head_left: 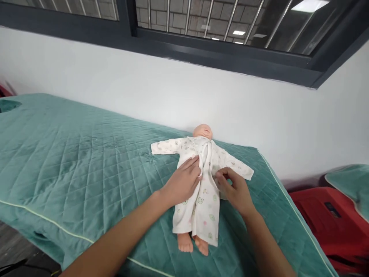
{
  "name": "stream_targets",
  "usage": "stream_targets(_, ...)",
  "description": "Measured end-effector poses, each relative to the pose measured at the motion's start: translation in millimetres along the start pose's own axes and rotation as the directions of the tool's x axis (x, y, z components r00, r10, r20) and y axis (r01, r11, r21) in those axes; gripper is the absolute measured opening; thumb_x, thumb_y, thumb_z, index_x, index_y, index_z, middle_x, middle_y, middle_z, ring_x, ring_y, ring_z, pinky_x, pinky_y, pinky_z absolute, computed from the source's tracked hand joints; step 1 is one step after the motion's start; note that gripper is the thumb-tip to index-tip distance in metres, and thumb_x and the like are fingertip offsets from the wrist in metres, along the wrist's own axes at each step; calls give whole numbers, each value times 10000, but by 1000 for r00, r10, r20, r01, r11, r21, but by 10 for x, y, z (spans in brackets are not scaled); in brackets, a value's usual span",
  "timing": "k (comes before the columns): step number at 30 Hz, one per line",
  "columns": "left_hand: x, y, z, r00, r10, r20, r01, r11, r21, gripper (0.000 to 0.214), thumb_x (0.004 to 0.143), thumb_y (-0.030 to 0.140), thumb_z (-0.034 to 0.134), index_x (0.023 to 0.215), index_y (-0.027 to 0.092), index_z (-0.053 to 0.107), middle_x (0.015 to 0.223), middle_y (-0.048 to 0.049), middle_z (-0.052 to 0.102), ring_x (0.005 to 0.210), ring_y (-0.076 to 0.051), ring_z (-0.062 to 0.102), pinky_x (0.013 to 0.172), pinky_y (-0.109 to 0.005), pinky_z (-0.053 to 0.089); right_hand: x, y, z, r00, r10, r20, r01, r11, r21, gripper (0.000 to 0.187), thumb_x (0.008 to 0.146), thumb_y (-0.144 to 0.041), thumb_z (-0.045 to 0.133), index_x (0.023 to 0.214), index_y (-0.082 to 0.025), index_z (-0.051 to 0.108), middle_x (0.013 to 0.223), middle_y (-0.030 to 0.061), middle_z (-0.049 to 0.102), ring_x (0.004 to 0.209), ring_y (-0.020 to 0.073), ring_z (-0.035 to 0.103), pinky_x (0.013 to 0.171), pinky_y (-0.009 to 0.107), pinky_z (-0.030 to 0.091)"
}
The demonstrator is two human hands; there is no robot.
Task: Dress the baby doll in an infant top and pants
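Note:
A baby doll (203, 131) lies on its back, its head near the wall and its bare feet (185, 242) toward me. It wears a white long-sleeved baby romper (205, 200) with small animal prints, parted down the front. My left hand (184, 179) rests on the chest of the romper, fingers stretched out, by the front opening. On the other side of the opening, my right hand (233, 188) pinches the romper's edge between thumb and index finger. Both sleeves are spread out sideways, and no doll hands show at the cuffs.
A green quilted cover (86, 165) with pale piping spreads under the doll. Behind it rises a white wall (161, 90) below a dark-framed window (219, 50) with metal bars. At the right, a red plastic piece (323, 227) stands beside the bed's edge, partly under another green cloth (351, 184).

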State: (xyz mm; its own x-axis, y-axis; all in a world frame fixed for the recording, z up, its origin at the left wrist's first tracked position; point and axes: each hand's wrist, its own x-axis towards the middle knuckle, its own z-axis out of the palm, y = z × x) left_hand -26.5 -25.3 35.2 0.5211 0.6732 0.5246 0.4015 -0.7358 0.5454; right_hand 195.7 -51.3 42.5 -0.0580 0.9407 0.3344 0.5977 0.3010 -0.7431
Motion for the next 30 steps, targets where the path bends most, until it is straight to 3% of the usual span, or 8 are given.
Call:
stream_targets(3,-34,-94,56,997,18,-79,-21,999,-43,154,1015,301,446,928,211,536,1437,-150,589,1436,-249,461,1189,-443,388,350,40,20,981,98,-167,-87,994,73,317,928,-500,563,801,-213,609,742,5,631,711,172,559,697,309,417)
stream_targets(5,0,-218,46,964,-142,-226,116,985,-126,178,1029,326,416,1015,224,562,1356,-117,655,1302,-223,590,1091,-403,475,685,88,73,959,138,-248,-125,990,68,299,898,-495,572,809,-213,612,759,10,644,720,179,565,707,317,417)
stream_targets(7,105,-381,25,883,-329,-335,277,941,-193,209,1030,325,391,1086,226,566,1239,-99,709,1152,-221,668,997,-391,515,1017,151,157,941,159,-300,-164,986,11,246,847,-454,598,809,-212,619,782,17,659,745,189,564,735,332,415)
stream_targets(10,355,-652,28,848,-434,-305,356,892,-279,188,972,289,480,1126,217,561,1164,-74,723,1082,-224,679,953,-370,518,1333,236,310,924,196,-329,-204,979,10,202,815,-410,585,790,-211,606,790,24,672,756,197,561,742,342,409)
stream_targets(15,826,-902,95,875,-459,-157,399,865,-305,238,947,333,518,1151,238,594,1153,-39,728,1101,-228,676,920,-320,521,1345,315,427,920,261,-294,-231,964,135,195,825,-408,593,828,-215,613,857,26,687,784,198,574,753,335,423)
stream_targets(21,1243,-797,38,914,-404,25,403,904,-144,317,965,292,454,1218,245,638,1233,-59,713,1139,-255,665,975,-372,514,1298,373,409,921,282,-268,-225,948,225,184,849,-388,572,869,-220,645,926,35,692,878,215,603,825,350,444)
stream_targets(26,1374,-727,74,910,-413,-29,406,905,-125,293,959,231,440,1083,258,705,1058,-43,763,986,-235,704,891,-350,547,1284,367,411,927,268,-260,-218,954,206,237,873,-406,556,905,-210,686,959,48,713,930,231,618,859,358,453)
stream_targets(30,1422,-774,126,903,-411,-121,395,908,-137,285,928,172,490,1091,249,710,1093,-33,762,1039,-224,690,955,-356,520,1253,310,405,923,309,-228,-254,936,243,261,861,-422,602,954,-210,721,1015,53,733,947,237,641,879,363,469)
